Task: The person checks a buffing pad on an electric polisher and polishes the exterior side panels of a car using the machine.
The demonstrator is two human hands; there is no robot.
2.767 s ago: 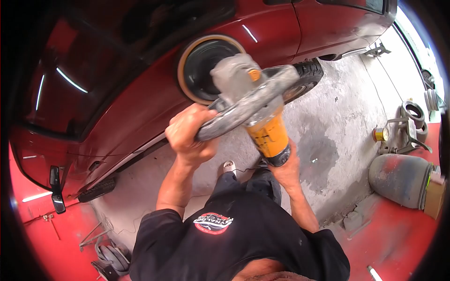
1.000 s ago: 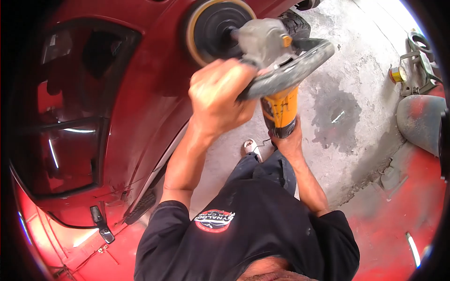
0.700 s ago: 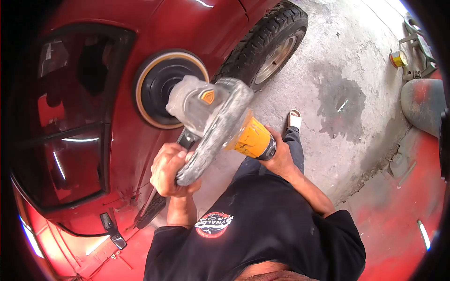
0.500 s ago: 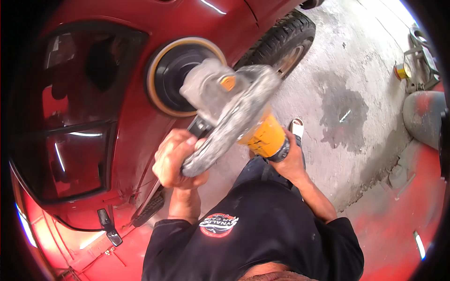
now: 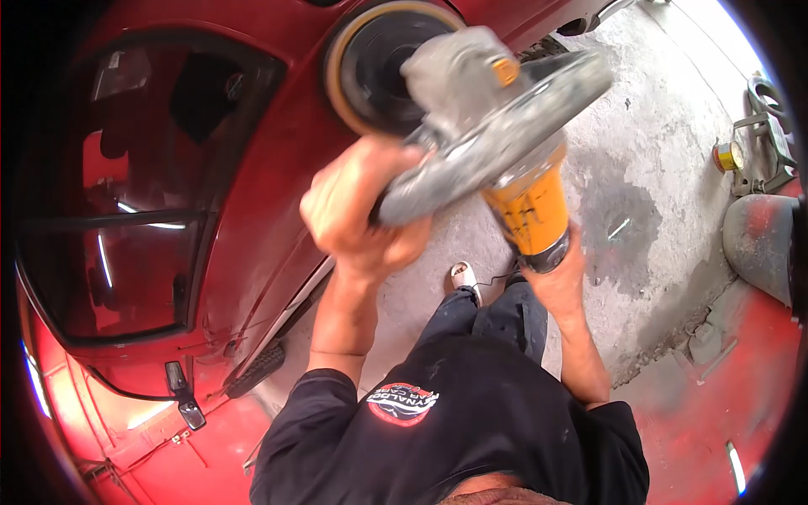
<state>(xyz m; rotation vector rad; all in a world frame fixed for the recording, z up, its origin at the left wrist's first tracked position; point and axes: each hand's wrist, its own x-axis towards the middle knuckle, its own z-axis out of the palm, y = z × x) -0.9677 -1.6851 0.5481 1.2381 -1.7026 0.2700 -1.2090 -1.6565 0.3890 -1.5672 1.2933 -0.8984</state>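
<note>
A car polisher with a yellow body spans the space between my two hands. My left hand is closed round the near end of its grey loop handle. My right hand grips the black rear end of the yellow body. The round pad, with a tan rim and dark backing, is up against the red car's side panel. Motion blurs the handle and tool head. A dark cord runs from the polisher's rear end near my legs.
The car's dark side window is at the left, its mirror below. A small tin and a grey rounded part lie on the right. My feet are on the stained concrete floor.
Both hands have carried the polisher up and to the right along the car's side. The pad now covers an area nearer the rear wheel, hiding most of that wheel. My foot shows farther left.
</note>
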